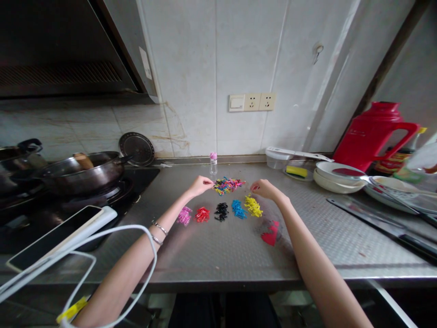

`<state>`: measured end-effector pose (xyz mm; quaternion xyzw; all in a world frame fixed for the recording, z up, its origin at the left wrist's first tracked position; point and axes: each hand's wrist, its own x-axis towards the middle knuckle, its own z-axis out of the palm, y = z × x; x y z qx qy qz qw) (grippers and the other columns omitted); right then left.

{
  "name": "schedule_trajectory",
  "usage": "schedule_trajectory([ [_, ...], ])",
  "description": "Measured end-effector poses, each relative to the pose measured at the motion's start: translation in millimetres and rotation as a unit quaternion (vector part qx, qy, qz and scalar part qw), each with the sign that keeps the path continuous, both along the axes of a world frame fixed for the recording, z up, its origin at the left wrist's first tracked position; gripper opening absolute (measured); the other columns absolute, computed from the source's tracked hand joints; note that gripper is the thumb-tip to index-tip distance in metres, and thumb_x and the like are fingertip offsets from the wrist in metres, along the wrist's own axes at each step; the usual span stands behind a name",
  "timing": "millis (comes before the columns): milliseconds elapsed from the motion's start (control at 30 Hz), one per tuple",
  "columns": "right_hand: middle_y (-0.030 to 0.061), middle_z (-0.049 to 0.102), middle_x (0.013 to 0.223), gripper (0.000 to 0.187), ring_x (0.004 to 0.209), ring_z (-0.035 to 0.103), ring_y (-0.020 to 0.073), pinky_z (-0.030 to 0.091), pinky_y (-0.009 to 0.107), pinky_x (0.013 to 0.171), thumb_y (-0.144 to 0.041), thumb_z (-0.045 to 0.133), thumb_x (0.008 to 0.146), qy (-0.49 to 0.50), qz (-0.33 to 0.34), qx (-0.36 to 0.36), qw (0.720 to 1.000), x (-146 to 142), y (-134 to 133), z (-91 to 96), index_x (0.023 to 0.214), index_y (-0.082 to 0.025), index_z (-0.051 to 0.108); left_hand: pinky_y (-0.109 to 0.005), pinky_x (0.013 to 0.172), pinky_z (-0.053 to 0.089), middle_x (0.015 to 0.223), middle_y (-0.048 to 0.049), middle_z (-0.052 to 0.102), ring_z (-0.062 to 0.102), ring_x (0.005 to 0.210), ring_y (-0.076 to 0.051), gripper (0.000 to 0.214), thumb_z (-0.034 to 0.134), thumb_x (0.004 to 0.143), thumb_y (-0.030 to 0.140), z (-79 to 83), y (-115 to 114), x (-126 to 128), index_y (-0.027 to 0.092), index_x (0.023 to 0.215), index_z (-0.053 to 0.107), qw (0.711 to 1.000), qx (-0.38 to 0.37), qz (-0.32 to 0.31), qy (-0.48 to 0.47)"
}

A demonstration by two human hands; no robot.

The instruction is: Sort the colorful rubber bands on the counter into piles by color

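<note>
A mixed heap of small colourful elastic bands (pixel 228 184) lies on the steel counter between my hands. At its left edge is my left hand (pixel 201 185), thumb and fingertips pinched together; anything between them is too small to make out. My right hand (pixel 264 188) is just right of the heap, behind the yellow bands (pixel 253 206), its fingers curled together and their tips partly hidden. Nearer to me, single-colour piles form a row: pink bands (pixel 184 216), red bands (pixel 202 214), black bands (pixel 221 211) and blue bands (pixel 239 209).
Behind the heap stands a small clear bottle (pixel 213 164) with a pink cap. A phone (pixel 54 237) on a white holder and its cable are close on the left, beyond them a wok (pixel 82 175). Bowls (pixel 337 177), a knife (pixel 368 223) and a red thermos (pixel 368 134) occupy the right.
</note>
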<state>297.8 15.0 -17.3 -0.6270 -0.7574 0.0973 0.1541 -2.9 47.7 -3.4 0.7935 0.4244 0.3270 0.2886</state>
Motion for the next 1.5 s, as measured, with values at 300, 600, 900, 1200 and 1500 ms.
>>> schedule_trajectory([
  [300,0.004,0.069,0.079,0.025,0.072,0.061,0.0136,0.042,0.017,0.063,-0.015,0.05,0.068,0.019,0.042,0.038,0.998,-16.0,1.3,-3.9,0.084,-0.016,0.069,-0.024,0.063,0.043,0.061,-0.005,0.065,0.058,0.06,-0.013,0.017,0.057,0.065,0.021,-10.3,2.8,-41.6,0.009,0.07,0.068,0.997,-0.027,0.065,-0.01],
  [600,0.0016,0.068,0.077,0.027,0.07,0.059,0.0129,0.041,0.018,0.064,-0.017,0.049,0.069,0.075,0.107,0.054,0.99,-53.7,2.3,-1.6,0.086,-0.018,0.07,-0.024,0.062,0.044,0.062,-0.0046,0.065,0.058,0.06,-0.014,0.017,0.056,0.064,0.02,-20.5,7.2,-47.0,0.011,0.071,0.068,0.997,-0.033,0.065,0.004],
  [900,0.0004,0.066,0.084,0.022,0.074,0.058,0.0156,0.039,0.02,0.058,-0.031,0.055,0.069,-0.05,0.06,0.021,0.997,-85.3,10.0,-1.8,0.087,-0.026,0.067,-0.023,0.062,0.044,0.063,-0.0051,0.066,0.058,0.061,-0.014,0.018,0.056,0.064,0.02,-21.7,7.2,-50.7,0.01,0.072,0.068,0.997,-0.032,0.069,0.016],
  [1200,0.0014,0.064,0.089,0.02,0.079,0.058,0.0155,0.037,0.02,0.058,-0.03,0.048,0.077,-0.071,0.037,0.04,0.996,-89.9,10.5,-10.0,0.088,-0.026,0.064,-0.025,0.065,0.045,0.071,-0.0067,0.068,0.061,0.069,-0.016,0.018,0.055,0.062,0.017,-23.8,5.5,-48.4,0.01,0.073,0.068,0.996,-0.038,0.079,0.023],
  [1500,0.0059,0.06,0.095,0.017,0.079,0.056,0.0136,0.038,0.019,0.062,-0.025,0.049,0.076,-0.044,0.051,0.055,0.996,-82.5,16.8,-14.4,0.082,-0.018,0.063,-0.026,0.066,0.045,0.071,-0.0068,0.068,0.061,0.07,-0.016,0.019,0.056,0.064,0.019,-25.1,5.3,-47.2,0.01,0.075,0.068,0.997,-0.043,0.067,0.021],
])
